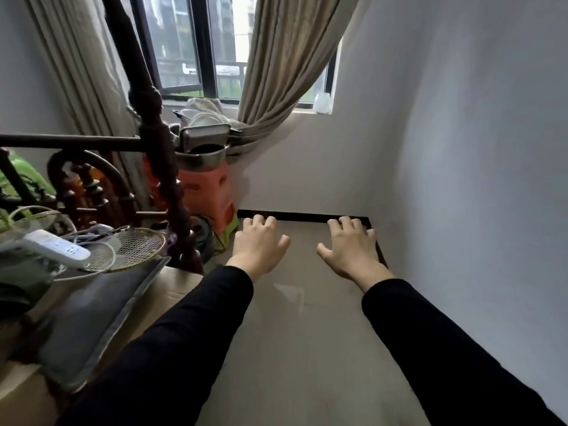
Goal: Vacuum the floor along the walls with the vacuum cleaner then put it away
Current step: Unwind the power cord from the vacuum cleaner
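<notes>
Bare floor [295,333] corner under window, left hand [258,241] and right hand [350,250] spread wide, empty, orange stool [206,192] with pots left

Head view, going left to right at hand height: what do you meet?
In order: white power strip → badminton racket → carved wooden post → orange stool → left hand → right hand → white wall.

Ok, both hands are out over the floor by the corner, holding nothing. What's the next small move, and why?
Probably look away from this corner to find the vacuum cleaner. The left hand and right hand hover open and empty, and no vacuum cleaner shows in this view, so the floor along the dark baseboard cannot be vacuumed yet.
</notes>
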The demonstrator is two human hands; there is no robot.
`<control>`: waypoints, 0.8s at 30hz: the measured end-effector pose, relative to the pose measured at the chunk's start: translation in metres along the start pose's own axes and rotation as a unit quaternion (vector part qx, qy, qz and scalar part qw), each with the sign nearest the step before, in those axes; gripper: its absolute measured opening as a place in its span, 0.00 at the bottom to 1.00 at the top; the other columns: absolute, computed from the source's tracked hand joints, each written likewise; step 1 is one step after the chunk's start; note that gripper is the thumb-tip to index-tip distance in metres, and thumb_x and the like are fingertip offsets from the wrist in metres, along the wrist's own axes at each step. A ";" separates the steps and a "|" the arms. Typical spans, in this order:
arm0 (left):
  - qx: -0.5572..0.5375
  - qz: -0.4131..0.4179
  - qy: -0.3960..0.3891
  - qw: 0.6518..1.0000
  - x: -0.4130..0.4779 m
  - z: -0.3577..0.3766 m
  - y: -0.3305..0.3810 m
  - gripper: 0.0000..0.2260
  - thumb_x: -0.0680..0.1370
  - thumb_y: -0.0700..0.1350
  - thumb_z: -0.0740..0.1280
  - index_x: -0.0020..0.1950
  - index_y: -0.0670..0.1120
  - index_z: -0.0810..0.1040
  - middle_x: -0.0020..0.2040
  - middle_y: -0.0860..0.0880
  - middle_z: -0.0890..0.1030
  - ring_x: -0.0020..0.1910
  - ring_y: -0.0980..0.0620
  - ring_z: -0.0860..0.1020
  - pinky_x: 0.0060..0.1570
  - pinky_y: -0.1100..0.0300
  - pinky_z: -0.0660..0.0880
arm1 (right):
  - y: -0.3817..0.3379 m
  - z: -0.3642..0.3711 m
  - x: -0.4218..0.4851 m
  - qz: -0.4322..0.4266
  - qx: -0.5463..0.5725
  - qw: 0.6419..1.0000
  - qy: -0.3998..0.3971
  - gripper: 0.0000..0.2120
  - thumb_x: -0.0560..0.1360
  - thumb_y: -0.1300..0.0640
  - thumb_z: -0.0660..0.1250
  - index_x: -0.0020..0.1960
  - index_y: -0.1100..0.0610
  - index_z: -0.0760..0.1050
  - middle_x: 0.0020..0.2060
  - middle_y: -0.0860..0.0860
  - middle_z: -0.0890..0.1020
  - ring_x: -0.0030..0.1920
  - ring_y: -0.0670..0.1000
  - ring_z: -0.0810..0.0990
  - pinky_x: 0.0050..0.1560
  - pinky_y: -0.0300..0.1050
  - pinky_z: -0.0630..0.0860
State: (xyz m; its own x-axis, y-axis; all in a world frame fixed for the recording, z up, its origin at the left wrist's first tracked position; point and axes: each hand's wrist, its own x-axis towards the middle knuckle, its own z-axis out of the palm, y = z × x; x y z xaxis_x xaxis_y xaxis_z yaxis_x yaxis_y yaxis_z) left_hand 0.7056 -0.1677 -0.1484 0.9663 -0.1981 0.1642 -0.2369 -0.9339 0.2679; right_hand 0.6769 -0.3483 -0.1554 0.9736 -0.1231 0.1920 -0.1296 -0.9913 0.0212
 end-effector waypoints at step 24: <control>-0.158 -0.463 -0.038 0.871 0.367 0.195 -0.191 0.20 0.80 0.54 0.58 0.69 0.47 0.69 0.68 0.44 0.69 0.68 0.43 0.65 0.62 0.50 0.68 | -0.141 0.251 0.493 -0.338 0.020 0.923 -0.183 0.24 0.79 0.42 0.55 0.70 0.54 0.64 0.66 0.52 0.69 0.66 0.55 0.65 0.61 0.57 0.64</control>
State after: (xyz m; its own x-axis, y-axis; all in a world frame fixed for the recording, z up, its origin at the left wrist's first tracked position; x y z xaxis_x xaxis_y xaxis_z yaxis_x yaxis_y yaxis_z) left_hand 1.1249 -0.1198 -0.3250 0.7589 0.5663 -0.3214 0.6436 -0.5773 0.5025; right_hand 1.2219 -0.2804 -0.3100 0.8288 0.5236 -0.1972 0.5300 -0.8477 -0.0232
